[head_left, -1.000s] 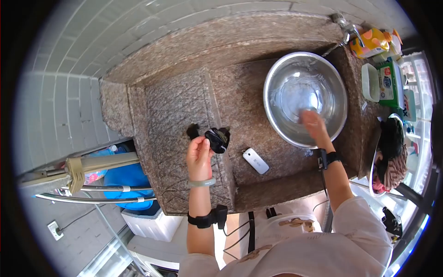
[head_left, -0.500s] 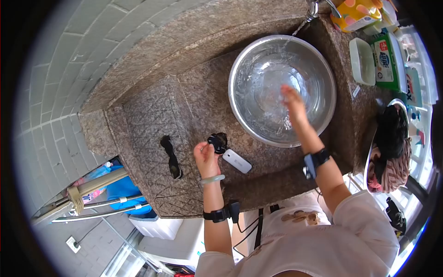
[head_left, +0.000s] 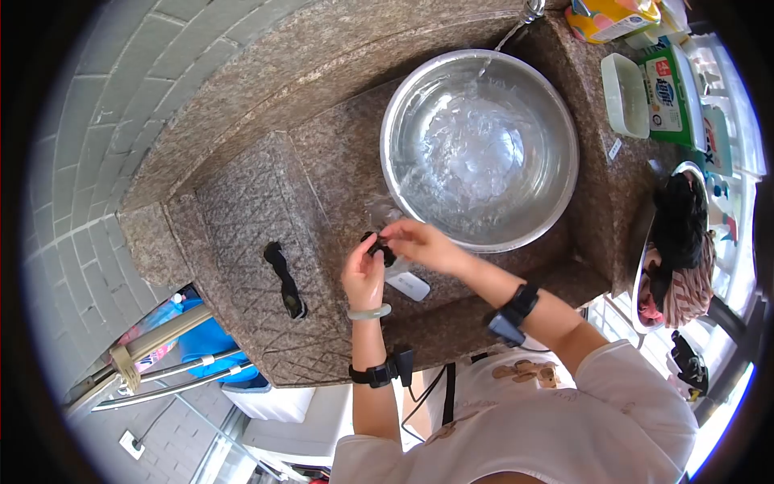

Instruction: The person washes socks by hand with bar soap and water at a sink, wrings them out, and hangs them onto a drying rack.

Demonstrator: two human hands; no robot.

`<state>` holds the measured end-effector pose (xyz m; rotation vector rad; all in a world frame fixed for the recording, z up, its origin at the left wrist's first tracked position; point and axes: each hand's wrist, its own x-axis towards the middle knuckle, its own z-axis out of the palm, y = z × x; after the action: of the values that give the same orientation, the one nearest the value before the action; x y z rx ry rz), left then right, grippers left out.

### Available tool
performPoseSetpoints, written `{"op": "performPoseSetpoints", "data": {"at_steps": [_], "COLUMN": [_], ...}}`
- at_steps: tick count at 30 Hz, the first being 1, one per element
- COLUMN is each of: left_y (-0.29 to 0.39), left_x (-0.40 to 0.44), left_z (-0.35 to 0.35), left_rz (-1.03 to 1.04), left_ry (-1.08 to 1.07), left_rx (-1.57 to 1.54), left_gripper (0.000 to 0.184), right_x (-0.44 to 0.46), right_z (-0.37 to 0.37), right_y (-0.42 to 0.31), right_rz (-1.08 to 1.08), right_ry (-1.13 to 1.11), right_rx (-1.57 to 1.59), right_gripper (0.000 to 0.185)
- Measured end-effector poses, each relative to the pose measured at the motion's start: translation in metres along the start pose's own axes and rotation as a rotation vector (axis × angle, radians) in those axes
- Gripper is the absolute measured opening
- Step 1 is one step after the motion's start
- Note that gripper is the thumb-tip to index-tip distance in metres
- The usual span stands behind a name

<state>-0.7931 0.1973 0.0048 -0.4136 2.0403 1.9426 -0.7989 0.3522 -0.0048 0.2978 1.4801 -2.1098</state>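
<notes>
My left hand (head_left: pixel 363 273) is closed around a bunched black sock (head_left: pixel 379 250) above the stone sink floor. From the right, the fingertips of my right hand (head_left: pixel 421 244) pinch at the same sock, just beside the basin's near rim. Most of the sock is hidden by fingers. Partly under my right hand lies a white oblong bar (head_left: pixel 408 285), which looks like soap. Another black sock (head_left: pixel 285 280) is stretched out on the ridged washboard surface (head_left: pixel 234 234) to the left. Behind my hands, a steel basin (head_left: pixel 389 153) holds rippling clear water.
Water runs from the tap (head_left: pixel 532 10) into the basin. On the right ledge stand a translucent box (head_left: pixel 626 95), a green-and-white detergent pack (head_left: pixel 669 95) and a yellow pack (head_left: pixel 609 19). A bowl of dark and striped clothes (head_left: pixel 685 242) is at far right.
My right hand has left the basin's water and come over to the sock in my left hand. The view has shifted slightly. The tap keeps running.
</notes>
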Motion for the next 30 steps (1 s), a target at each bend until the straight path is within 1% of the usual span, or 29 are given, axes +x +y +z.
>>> {"op": "performPoseSetpoints", "data": {"at_steps": [2,3,5,6,7,8,9,10,12,13,14,16,17,18,20,21,22,24,25,26,28,29,30], "left_y": [0.009,0.011,0.011,0.01,0.01,0.009,0.009,0.007,0.003,0.014,0.018,0.023,0.025,0.027,0.029,0.017,0.011,0.003,-0.002,-0.008,-0.018,-0.013,-0.016], "left_x": [-0.005,-0.008,-0.013,-0.015,-0.017,-0.02,-0.022,-0.022,-0.023,-0.024,-0.024,-0.023,-0.022,-0.021,-0.02,-0.017,-0.016,-0.011,-0.007,-0.003,0.005,0.006,0.008], "left_z": [-0.001,-0.004,-0.015,-0.019,-0.021,-0.023,-0.024,-0.029,-0.04,-0.037,-0.034,-0.027,-0.025,-0.023,-0.018,-0.019,-0.017,-0.009,-0.008,-0.008,-0.006,0.0,0.002], "left_rz": [0.102,0.113,0.104,0.098,0.095,0.036,-0.021,-0.023,0.145,0.189,0.183,0.315,0.383,0.383,0.257,0.344,0.343,0.334,0.41,0.41,0.298,0.197,0.195], "left_ry": [0.003,0.012,0.018,0.013,0.021,0.016,0.011,0.02,0.134,0.208,0.216,0.271,0.256,0.26,0.061,0.017,0.015,0.031,0.044,0.045,0.052,0.065,0.059], "left_rx": [-0.004,0.014,0.077,0.137,0.135,0.097,0.058,0.054,0.433,0.616,0.615,0.921,0.922,0.915,0.844,0.783,0.779,0.609,0.703,0.696,0.646,0.584,0.579], "left_gripper": [0.028,0.027,0.027,0.027,0.027,0.024,0.021,0.021,0.016,0.017,0.017,0.022,0.027,0.027,0.03,0.034,0.034,0.037,0.038,0.038,0.036,0.029,0.029], "right_x": [-0.001,0.001,0.002,0.002,0.003,0.003,0.006,0.01,0.015,0.014,0.01,0.005,0.003,0.004,0.006,0.005,0.005,0.004,0.003,0.003,0.005,0.004,0.002], "right_z": [0.009,0.012,0.02,0.022,0.025,0.026,0.026,0.025,0.018,0.013,0.015,0.017,0.018,0.017,0.013,0.01,0.007,-0.007,-0.021,-0.038,-0.088,-0.112,-0.131], "right_y": [0.004,0.008,0.011,0.013,0.006,0.002,0.001,0.001,-0.002,-0.011,-0.014,-0.019,-0.021,-0.019,-0.014,-0.012,-0.012,-0.013,-0.014,-0.014,-0.008,-0.006,-0.003], "right_rz": [-0.09,-0.089,-0.136,-0.131,-0.13,-0.127,-0.173,-0.171,-0.2,-0.183,-0.18,-0.193,-0.203,-0.203,-0.298,-0.296,-0.292,-0.286,-0.267,-0.25,-0.237,-0.227,-0.215], "right_ry": [0.123,0.116,0.046,0.039,0.04,0.04,0.042,0.032,0.326,0.306,0.297,0.268,0.267,0.265,0.324,0.323,0.281,0.242,0.339,0.435,0.691,0.803,0.917], "right_rx": [-0.398,-0.399,-0.12,-0.12,-0.24,-0.36,-0.504,-0.507,-0.519,-0.43,-0.433,-0.535,-0.536,-0.544,-0.501,-0.507,-0.506,-0.51,-0.441,-0.372,-0.087,0.023,0.135], "right_gripper": [0.031,0.031,0.036,0.036,0.037,0.037,0.038,0.038,0.034,0.034,0.034,0.033,0.028,0.028,0.022,0.022,0.02,0.017,0.017,0.017,0.02,0.024,0.029]}}
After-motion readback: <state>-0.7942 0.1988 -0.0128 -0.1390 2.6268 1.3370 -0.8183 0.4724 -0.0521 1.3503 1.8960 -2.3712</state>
